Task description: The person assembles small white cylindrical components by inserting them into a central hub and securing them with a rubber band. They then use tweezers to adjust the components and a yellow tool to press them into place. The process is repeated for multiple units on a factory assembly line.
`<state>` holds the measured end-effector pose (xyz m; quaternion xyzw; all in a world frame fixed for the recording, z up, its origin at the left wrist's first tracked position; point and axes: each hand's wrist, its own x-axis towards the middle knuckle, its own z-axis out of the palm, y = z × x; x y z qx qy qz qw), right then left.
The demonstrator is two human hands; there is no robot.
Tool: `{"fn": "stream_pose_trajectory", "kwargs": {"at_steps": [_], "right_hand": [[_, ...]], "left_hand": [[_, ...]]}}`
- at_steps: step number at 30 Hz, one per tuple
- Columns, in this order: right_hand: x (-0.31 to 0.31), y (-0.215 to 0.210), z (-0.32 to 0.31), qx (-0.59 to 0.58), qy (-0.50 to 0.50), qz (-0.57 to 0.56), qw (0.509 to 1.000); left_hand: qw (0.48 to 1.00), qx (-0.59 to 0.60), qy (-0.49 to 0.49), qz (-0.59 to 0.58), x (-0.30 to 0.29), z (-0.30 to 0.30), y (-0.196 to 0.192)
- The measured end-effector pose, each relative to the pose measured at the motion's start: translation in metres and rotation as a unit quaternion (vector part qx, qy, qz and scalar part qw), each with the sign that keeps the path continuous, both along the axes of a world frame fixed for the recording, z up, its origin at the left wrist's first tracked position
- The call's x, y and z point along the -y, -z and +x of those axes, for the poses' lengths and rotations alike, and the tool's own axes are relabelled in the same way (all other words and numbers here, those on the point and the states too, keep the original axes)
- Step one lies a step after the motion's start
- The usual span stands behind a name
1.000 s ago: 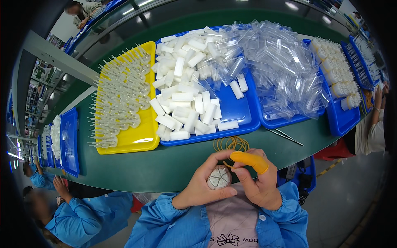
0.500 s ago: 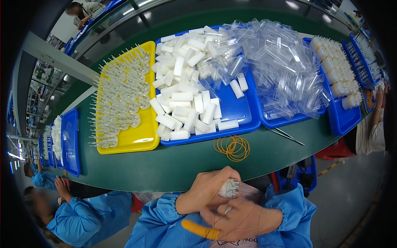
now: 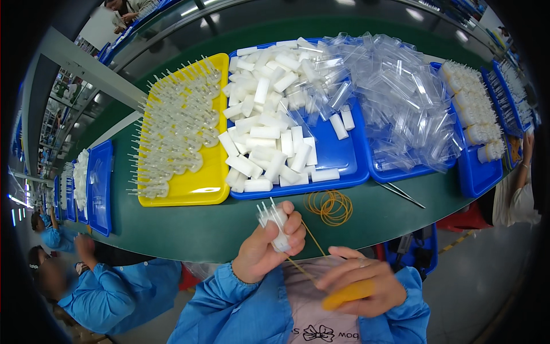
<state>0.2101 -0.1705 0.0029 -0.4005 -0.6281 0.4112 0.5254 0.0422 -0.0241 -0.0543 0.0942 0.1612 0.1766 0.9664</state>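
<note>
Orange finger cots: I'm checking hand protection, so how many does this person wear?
1: the orange finger cot is on one finger of the right hand. None shows on the left hand, though parts of both hands are hidden.

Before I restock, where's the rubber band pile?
Head view, right of centre: the rubber band pile lies on the table in front of the tray of white blocks.

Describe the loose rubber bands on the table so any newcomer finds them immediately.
On the green table, find the blue tray holding white blocks. By the right half of its near edge lies a tangle of rubber bands: thin, yellowish rings, unlike the straight silver tweezers farther right.
</note>
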Motion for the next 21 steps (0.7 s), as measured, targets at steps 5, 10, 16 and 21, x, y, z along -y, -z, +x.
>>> {"fn": "stream_pose_trajectory", "kwargs": {"at_steps": [5,10,16,21], "right_hand": [[0.008,0.03,-0.006,-0.633,0.016,-0.139,0.761],[-0.01,0.029,-0.004,-0.4,0.05,-0.248,0.881],[-0.015,0.026,-0.025,0.207,0.208,-0.08,0.953],[-0.019,0.012,-0.018,0.167,0.212,-0.121,0.955]], "left_hand": [[0.941,-0.018,0.017,0.338,0.006,0.0,-0.015],[0.631,-0.217,0.066,0.742,0.008,0.003,-0.032],[0.544,-0.276,0.094,0.787,0.016,0.005,-0.027],[0.627,-0.21,0.071,0.747,0.016,0.013,-0.025]]}}
